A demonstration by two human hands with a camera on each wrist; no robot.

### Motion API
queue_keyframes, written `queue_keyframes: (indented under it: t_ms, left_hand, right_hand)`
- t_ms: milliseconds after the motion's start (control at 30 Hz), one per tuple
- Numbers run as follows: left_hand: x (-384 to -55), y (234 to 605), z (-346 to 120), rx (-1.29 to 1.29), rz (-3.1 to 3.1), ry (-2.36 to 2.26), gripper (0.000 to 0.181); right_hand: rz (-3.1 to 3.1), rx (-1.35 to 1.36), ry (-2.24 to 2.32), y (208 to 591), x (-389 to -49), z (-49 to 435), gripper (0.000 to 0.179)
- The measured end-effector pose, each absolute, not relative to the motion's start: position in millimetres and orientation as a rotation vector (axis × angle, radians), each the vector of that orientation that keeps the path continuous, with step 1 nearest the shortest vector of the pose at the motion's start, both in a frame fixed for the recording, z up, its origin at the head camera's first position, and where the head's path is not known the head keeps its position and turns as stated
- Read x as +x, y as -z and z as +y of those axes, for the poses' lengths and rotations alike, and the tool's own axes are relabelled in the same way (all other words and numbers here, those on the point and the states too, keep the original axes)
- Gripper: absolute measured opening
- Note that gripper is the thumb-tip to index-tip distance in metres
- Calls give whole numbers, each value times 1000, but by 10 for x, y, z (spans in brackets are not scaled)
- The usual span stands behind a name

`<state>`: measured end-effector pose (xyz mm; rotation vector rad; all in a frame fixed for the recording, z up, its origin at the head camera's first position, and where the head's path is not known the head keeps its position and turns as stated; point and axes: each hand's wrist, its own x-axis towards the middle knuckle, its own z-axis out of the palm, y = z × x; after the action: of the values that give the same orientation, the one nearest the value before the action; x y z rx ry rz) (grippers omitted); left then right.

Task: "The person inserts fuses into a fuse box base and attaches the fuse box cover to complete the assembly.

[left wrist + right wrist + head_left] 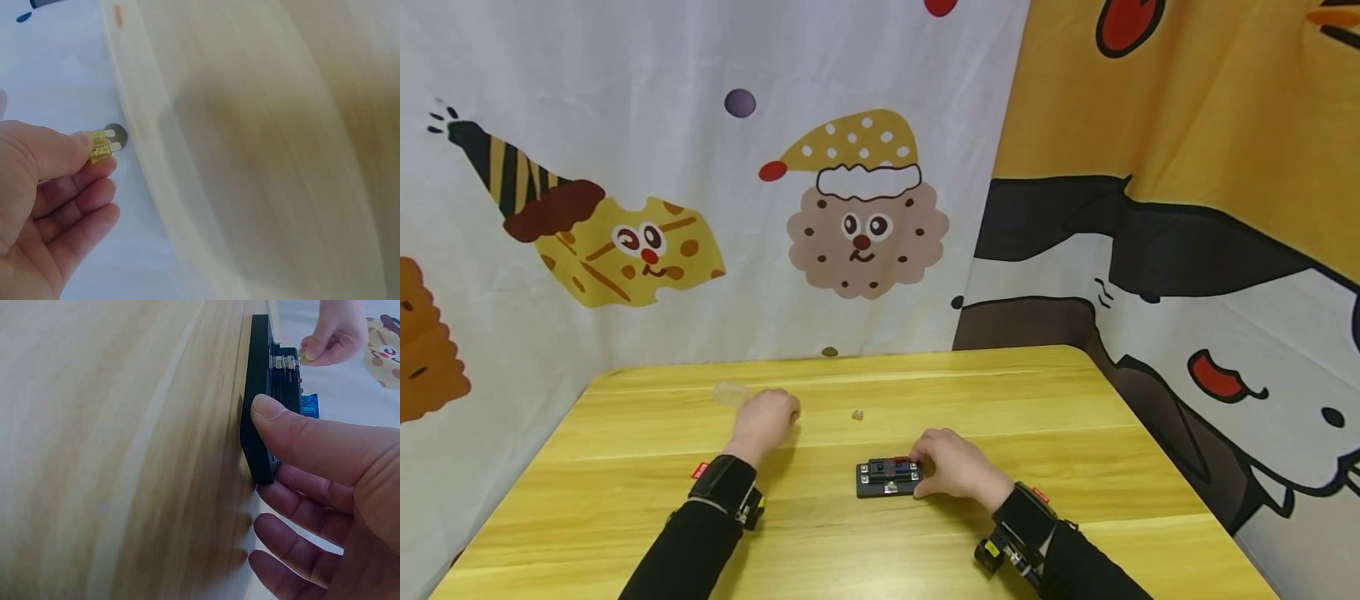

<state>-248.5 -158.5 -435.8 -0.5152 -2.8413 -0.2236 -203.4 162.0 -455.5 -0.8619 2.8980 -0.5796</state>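
A yellow see-through blade fuse (pixel 101 146) is pinched between the thumb and forefinger of my left hand (pixel 767 421), its two metal prongs pointing away from the fingers. That hand is above the table, left of a black fuse block (pixel 889 488). My right hand (pixel 958 467) grips the block's right end, thumb on the near side and fingers on the far side. A blue blade fuse (pixel 310 405) stands in the block near the right hand. Metal screw terminals (pixel 284 362) show along the block.
A small brownish piece (pixel 857 414), too small to make out, lies on the wooden table (pixel 820 550) beyond the fuse block. Behind the left hand is a clear, flat item (pixel 730 392). A printed curtain (pixel 662 333) hangs along the table's back edge.
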Motion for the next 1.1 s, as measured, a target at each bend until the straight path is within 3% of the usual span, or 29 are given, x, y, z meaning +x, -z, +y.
queue_keyframes:
  t_ms: [300, 667, 1100]
  left_hand:
    - [-2452, 4329, -1431, -611, -2800, 310, 48]
    - [-2298, 4200, -1177, -689, -2764, 378, 14]
    - [-2183, 4152, -899, -911, -2652, 296, 17]
  right_hand:
    - [2923, -865, 538, 4594, -2060, 1625, 40]
    - [2920, -853, 544, 4590, -2064, 1626, 41]
    - [2919, -863, 565, 4578, -2058, 1622, 42]
